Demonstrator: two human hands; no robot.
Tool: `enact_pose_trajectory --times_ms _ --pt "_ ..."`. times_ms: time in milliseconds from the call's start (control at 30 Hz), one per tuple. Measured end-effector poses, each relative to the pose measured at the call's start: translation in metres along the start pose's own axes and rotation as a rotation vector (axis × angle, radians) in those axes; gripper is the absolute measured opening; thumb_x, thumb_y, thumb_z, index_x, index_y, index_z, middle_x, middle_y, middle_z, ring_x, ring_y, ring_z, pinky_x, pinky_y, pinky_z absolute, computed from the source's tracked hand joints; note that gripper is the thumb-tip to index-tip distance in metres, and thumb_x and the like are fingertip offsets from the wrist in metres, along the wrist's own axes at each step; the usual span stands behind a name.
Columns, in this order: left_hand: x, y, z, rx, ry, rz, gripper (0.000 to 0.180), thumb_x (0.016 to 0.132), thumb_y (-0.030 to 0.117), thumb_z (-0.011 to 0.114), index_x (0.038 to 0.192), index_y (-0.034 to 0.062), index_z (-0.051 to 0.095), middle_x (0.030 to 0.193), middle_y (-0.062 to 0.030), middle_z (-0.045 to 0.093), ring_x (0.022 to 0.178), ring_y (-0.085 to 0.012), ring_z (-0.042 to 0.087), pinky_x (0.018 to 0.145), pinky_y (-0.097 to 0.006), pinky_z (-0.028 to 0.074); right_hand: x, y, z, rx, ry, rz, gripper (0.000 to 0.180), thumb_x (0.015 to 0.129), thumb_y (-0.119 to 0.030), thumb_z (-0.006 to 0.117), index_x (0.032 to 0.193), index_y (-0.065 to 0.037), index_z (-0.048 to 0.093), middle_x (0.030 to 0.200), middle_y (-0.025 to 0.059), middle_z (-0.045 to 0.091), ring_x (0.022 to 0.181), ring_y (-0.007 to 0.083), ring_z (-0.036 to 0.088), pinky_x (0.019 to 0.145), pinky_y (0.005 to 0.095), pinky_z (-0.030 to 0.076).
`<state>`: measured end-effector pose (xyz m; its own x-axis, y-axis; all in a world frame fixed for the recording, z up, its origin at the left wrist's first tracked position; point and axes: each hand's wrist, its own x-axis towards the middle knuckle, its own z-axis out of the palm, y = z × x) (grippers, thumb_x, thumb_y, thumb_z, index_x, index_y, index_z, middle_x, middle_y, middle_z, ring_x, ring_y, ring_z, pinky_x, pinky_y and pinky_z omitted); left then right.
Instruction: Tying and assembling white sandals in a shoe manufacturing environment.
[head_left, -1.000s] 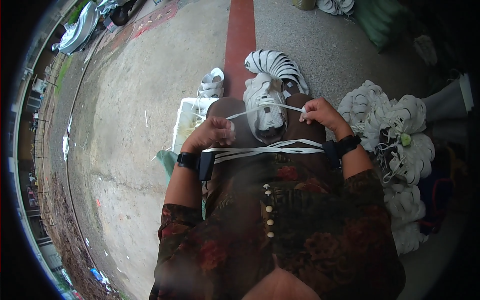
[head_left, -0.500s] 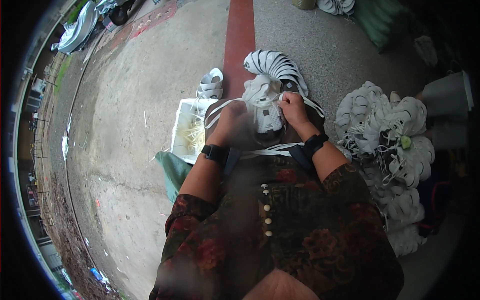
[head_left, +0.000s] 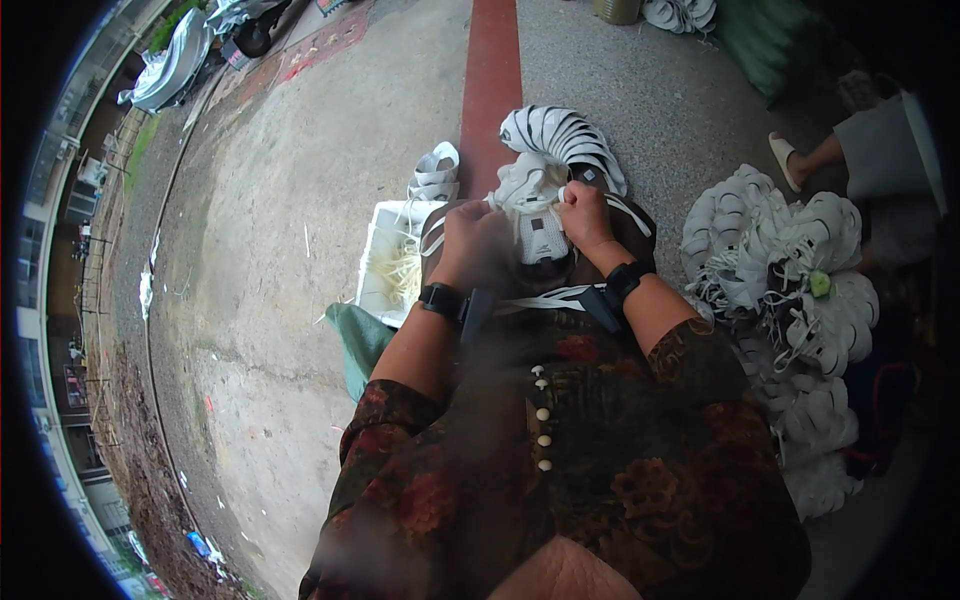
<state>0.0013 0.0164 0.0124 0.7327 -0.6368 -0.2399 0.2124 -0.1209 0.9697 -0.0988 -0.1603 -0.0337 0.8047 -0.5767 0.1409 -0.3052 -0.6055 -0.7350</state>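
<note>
- Head view, far left: a concrete floor (head_left: pixel 260 260) spreads out, with building fronts bent along the rim and a grey covered shape (head_left: pixel 175 65) near the top corner.
- Next comes a white tray (head_left: pixel 385 255) on the ground holding pale strips, with a green bag (head_left: pixel 360 340) just below it and a small stack of white shoe pieces (head_left: pixel 437 172) just above it.
- A red painted stripe (head_left: pixel 492 70) runs up the floor from the lap toward the top edge.
- The left hand (head_left: pixel 475 245), a black watch on its wrist, is curled closed; its fingers press against the white shoe upper (head_left: pixel 540 232), which lies on the lap between the two hands, and a white lace runs by them.
- Just beyond the upper, a fanned row of white pieces with dark edges (head_left: pixel 565 135) lies on the ground.
- The right hand (head_left: pixel 585 215), also with a black wrist band, is pinched shut on the top of the same upper, touching it from the right side.
- White laces (head_left: pixel 545 298) cross the lap below both wrists, over a dark flowered dress.
- Farther right, a big heap of white shoe uppers (head_left: pixel 790 290) with loose laces lies on the ground, a small green thing (head_left: pixel 820 284) sitting on it.
- At the upper right, another person's sandalled foot (head_left: pixel 785 158) rests on the floor.
</note>
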Motion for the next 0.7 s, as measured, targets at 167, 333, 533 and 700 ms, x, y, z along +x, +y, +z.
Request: enact_pose_trajectory --times_ms 167,333,533,700 --pt "-0.006 0.013 0.015 0.127 0.031 -0.007 0.012 0.081 0.009 0.063 0.07 0.0029 0.061 0.063 -0.001 0.059 0.054 -0.0063 0.05 0.05 -0.021 0.039 -0.015 -0.002 0.003 -0.178 0.202 -0.258 0.013 0.072 -0.008 0.065 0.077 -0.001 0.055 0.065 0.0179 0.054 0.064 0.0366 0.057 0.059 0.0453 0.046" --pt "0.006 -0.007 0.004 0.563 0.079 0.166 0.013 0.073 0.006 0.059 0.069 -0.0047 0.064 0.062 -0.0101 0.062 0.058 -0.0141 0.059 0.054 -0.03 0.047 -0.037 -0.029 -0.012 -0.249 0.093 -0.248 0.009 0.074 -0.007 0.059 0.079 -0.001 0.055 0.076 0.0214 0.057 0.074 0.0396 0.057 0.066 0.045 0.048" --pt "0.012 0.0 0.008 0.449 0.008 -0.014 0.015 0.074 0.012 0.067 0.068 -0.0021 0.063 0.061 -0.0047 0.06 0.056 -0.0096 0.053 0.052 -0.027 0.043 -0.03 -0.01 0.001 -0.201 0.13 -0.181 0.009 0.075 -0.002 0.054 0.082 0.001 0.057 0.076 0.0222 0.056 0.077 0.0398 0.056 0.07 0.0455 0.047" --pt "0.009 -0.013 0.018 0.91 0.21 0.374 0.018 0.075 0.018 0.067 0.074 0.0013 0.062 0.068 -0.014 0.063 0.063 -0.0326 0.061 0.06 -0.038 0.049 -0.027 -0.001 0.004 -0.11 0.157 -0.151 0.012 0.075 -0.001 0.053 0.085 0.001 0.059 0.075 0.0214 0.056 0.078 0.0389 0.056 0.07 0.0448 0.046"
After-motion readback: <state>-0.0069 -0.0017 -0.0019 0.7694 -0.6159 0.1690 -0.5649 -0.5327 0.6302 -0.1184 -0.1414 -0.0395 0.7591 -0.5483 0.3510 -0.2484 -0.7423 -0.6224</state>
